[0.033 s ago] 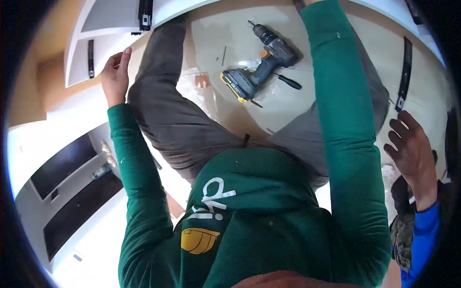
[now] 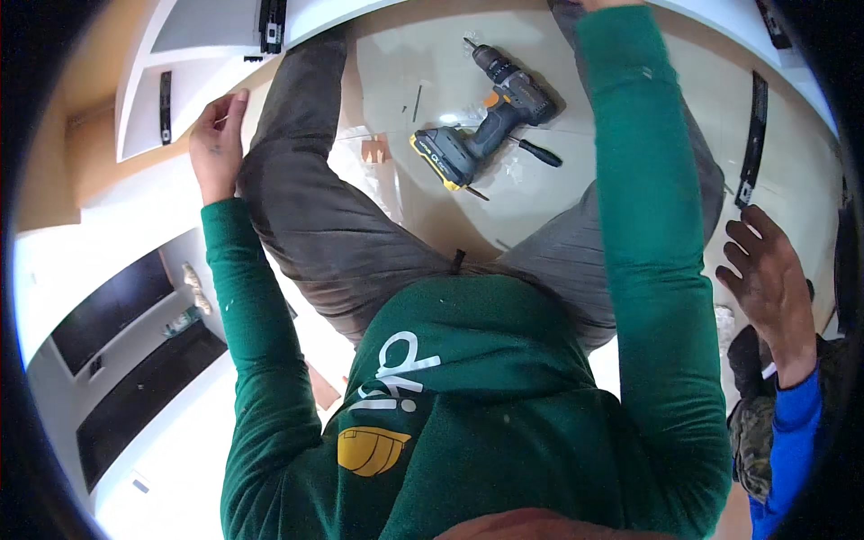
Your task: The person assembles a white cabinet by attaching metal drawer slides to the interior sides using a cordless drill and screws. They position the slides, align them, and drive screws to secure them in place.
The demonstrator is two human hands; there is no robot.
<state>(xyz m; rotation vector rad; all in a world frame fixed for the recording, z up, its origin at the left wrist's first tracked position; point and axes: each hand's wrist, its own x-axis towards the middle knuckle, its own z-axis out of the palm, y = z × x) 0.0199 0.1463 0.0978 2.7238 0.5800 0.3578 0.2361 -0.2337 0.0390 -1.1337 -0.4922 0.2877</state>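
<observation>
My left hand is raised at the left beside the white cabinet, its fingers curled toward the thumb. A thin pale sliver shows between them, too small to name. Beyond it, a black drawer slide sits on a white panel. My right arm reaches far ahead across my right leg; only the wrist edge of my right hand shows at the top, its fingers out of the picture. Between my legs a cordless drill lies on the floor, with a black-handled screwdriver partly under it.
A co-worker's hand in a blue sleeve is at the right, close to the end of a long black rail. White furniture edges curve along the top. Thin metal bits and clear plastic wrap lie on the floor.
The view has shifted slightly. My right forearm has moved a little to the right at the top edge; my left hand keeps its curled pose.
</observation>
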